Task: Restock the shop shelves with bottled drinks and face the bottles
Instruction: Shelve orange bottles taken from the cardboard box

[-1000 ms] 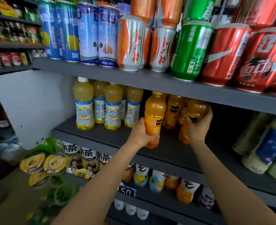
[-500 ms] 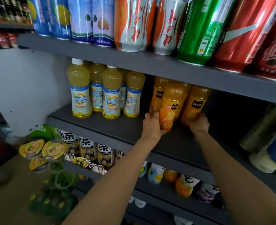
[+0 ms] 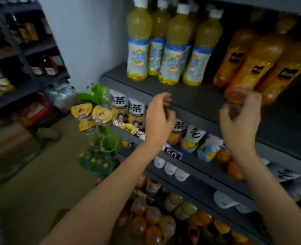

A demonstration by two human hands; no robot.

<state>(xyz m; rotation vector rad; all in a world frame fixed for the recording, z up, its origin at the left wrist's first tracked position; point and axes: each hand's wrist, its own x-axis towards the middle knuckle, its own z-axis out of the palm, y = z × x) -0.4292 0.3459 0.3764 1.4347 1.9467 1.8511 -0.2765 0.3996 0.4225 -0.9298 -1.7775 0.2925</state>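
Three orange juice bottles (image 3: 257,64) with black labels stand together on the dark grey shelf (image 3: 195,101) at the upper right. My left hand (image 3: 159,119) hangs in front of the shelf edge, fingers loosely curled, holding nothing. My right hand (image 3: 241,121) is just below and in front of the nearest orange bottle, fingers loosely curled and apart from it. Several pale yellow bottles (image 3: 171,50) with white caps and light blue labels stand to the left on the same shelf.
Lower shelves hold tea bottles (image 3: 135,110), pouches (image 3: 192,138) and a price tag (image 3: 172,153). A hanging rack with yellow-lidded cups (image 3: 91,112) juts out at the shelf's left end. Another shelving unit (image 3: 18,68) stands left across the tan floor (image 3: 40,174).
Both hands have let go of the orange bottles and drawn back from the shelf. The view has swung downward and left, dropping the can shelf out of sight.
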